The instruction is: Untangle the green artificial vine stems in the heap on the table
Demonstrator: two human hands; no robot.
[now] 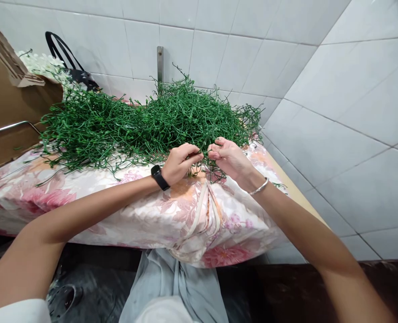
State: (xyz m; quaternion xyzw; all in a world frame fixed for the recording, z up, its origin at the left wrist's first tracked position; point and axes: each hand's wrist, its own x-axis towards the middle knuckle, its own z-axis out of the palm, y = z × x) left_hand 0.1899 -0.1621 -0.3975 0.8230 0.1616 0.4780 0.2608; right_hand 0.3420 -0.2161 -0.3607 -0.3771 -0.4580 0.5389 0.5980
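A big tangled heap of thin green artificial stems point(185, 116) spreads over the flowered cloth point(145, 202). At its front edge, my left hand point(182, 162) is closed, thumb and fingers pinched on a green stem; a black watch is on that wrist. Just to the right, my right hand point(229, 158) is also closed, its fingers curled in a pinch at a green stem. The fingertips of both hands are close together but apart. Several stems hang below them, and I cannot tell which of these belong to the held ones.
On the left stands an open cardboard box point(4, 98) with a torn edge. Behind it are white artificial flowers point(47, 67) and a black bag with handles point(81, 78). A tiled wall point(219, 40) closes the back and right. A metal bracket point(160, 67) is upright at the wall.
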